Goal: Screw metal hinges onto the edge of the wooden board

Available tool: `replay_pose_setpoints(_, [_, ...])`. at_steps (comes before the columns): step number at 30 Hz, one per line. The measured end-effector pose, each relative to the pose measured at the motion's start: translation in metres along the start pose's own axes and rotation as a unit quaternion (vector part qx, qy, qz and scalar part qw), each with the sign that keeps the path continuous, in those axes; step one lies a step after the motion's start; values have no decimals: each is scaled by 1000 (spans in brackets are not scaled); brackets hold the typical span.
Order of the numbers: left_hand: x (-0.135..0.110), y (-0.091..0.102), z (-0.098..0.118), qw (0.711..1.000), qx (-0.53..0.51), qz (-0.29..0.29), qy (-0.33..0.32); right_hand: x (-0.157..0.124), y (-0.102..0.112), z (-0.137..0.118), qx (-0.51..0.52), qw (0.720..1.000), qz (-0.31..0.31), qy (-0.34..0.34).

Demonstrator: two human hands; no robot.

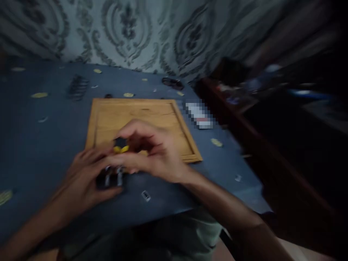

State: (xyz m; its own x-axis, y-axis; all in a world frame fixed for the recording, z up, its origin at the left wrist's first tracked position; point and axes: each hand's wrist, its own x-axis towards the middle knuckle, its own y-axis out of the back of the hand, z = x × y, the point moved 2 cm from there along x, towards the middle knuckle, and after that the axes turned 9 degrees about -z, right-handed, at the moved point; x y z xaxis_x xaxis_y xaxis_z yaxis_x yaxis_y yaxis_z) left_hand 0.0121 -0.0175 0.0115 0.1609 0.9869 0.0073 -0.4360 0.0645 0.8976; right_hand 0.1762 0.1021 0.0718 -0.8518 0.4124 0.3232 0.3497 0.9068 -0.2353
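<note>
My left hand (81,174) is closed round a small dark block (110,179) with pale, shiny stripes, thumb below and fingers above. A black piece with yellow parts (121,144) sits just above that block, between my two hands. My right hand (152,150) curls over from the right, its fingers and thumb closed on the black-and-yellow piece. Blur hides whether the piece and the block are joined. Both hands are over the near left part of a framed wooden board (136,112), which lies flat on the blue-grey cloth.
Sunglasses (173,83) lie behind the board, and a pale, pixelated packet (199,115) is at its right. A dark ribbed object (78,87) rests at the back left. Patterned fabric (127,32) hangs behind. Dark wooden furniture (261,145) borders the right side.
</note>
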Motion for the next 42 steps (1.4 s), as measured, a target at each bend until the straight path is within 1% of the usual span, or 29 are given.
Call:
replay_pose_setpoints(1, [2, 4, 3, 1000, -5, 9, 8, -1, -1, -1, -19, 1000, 6, -13])
replay_pose_setpoints(2, [4, 7, 6, 1000, -8, 11, -3, -1, -1, -3, -8, 1000, 9, -14])
replay_pose_setpoints(3, [6, 9, 7, 1000, -14, 12, 1, -1, 0, -3, -5, 1000, 8, -21])
replay_pose_setpoints(4, [7, 10, 8, 1000, -18, 3, 5, 0, 1, -4, -43, 999, 4, -24])
replay_pose_setpoints(5, [8, 10, 8, 1000, -24, -6, 13, 0, 3, -5, -75, 997, 0, -11])
replay_pose_setpoints(8, [7, 9, 9, 999, -39, -8, 24, 0, 5, -9, -142, 989, 2, 29])
replay_pose_setpoints(13, [8, 14, 14, 999, -45, -19, 21, -2, 4, -9, -183, 982, 9, 53])
replay_pose_setpoints(16, [11, 21, 16, 997, -39, -39, 46, -2, 0, -10, -215, 974, 7, 74])
replay_pose_setpoints(19, [15, 26, 19, 995, -33, -57, 74, -2, -1, -11, -238, 968, 13, 73])
replay_pose_setpoints(21, [15, 29, 21, 994, -30, -58, 83, 0, -2, -11, -239, 968, 1, 73])
replay_pose_setpoints(25, [14, 31, 24, 994, -41, -49, 87, 3, -2, -12, -216, 971, -52, 83])
replay_pose_setpoints(27, [13, 31, 24, 993, -52, -54, 88, 4, -3, -11, -214, 972, -50, 86])
replay_pose_setpoints(31, [12, 30, 21, 991, -59, -66, 99, 5, 0, -8, -223, 971, -16, 90])
replay_pose_setpoints(32, [11, 29, 20, 991, -53, -65, 101, 5, 0, -7, -219, 971, -16, 92])
replay_pose_setpoints(36, [10, 28, 20, 996, -26, -47, 78, 5, 3, -4, -182, 976, -57, 102])
replay_pose_setpoints(38, [10, 28, 20, 997, -20, -48, 64, 4, 4, -5, -173, 977, -72, 97])
replay_pose_setpoints(42, [11, 29, 21, 995, -17, -56, 78, 2, 2, -8, -171, 978, -57, 102])
